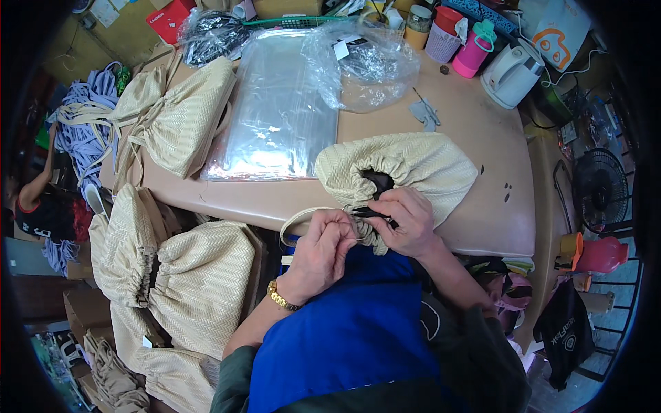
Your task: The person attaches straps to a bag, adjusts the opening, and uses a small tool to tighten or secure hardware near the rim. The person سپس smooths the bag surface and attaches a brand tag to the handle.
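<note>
The left hand (323, 244), wearing a gold watch, was closed in a pinch on the beige strap (303, 219), while the right hand (406, 221) gripped a small black tag (372, 212) at the gathered mouth of the woven drawstring bag (406, 168) lying at the table's near edge. The work seemed to be attaching the tag; that calls for a steady pinch. Beyond lay a stack of clear plastic sleeves (279, 113), a crumpled clear bag (365, 65), and a red box (169, 19).

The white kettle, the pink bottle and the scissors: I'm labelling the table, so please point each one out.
white kettle (511, 74), head view, on its body.
pink bottle (474, 51), head view, on its pink side.
scissors (425, 113), head view, on the grey handles.
</note>
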A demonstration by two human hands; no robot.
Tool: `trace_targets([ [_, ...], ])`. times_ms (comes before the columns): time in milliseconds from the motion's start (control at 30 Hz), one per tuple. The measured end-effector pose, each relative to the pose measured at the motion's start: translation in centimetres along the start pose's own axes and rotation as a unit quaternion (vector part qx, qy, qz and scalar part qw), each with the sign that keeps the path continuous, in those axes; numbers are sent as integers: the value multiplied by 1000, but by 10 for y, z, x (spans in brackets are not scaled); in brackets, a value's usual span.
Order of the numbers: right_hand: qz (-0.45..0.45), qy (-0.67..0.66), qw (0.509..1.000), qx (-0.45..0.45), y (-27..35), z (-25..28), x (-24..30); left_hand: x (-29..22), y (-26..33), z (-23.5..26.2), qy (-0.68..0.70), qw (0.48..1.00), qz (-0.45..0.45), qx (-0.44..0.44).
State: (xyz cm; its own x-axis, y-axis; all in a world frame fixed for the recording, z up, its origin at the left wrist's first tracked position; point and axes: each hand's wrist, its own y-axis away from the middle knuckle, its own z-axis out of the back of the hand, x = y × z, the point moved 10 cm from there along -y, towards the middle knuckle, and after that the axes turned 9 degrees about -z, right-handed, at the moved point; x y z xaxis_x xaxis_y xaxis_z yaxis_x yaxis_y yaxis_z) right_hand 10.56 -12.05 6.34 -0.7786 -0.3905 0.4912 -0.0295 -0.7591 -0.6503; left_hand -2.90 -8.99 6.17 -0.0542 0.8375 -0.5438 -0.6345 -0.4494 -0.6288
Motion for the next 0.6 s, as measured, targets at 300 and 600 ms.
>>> trace_targets([
  [300,67,38,997,-17,13,-1,6,7,6,-13,187,981,57,-2],
  [600,-281,-9,948,-148,-30,122,-155,107,61,107,-39,935,265,-231],
])
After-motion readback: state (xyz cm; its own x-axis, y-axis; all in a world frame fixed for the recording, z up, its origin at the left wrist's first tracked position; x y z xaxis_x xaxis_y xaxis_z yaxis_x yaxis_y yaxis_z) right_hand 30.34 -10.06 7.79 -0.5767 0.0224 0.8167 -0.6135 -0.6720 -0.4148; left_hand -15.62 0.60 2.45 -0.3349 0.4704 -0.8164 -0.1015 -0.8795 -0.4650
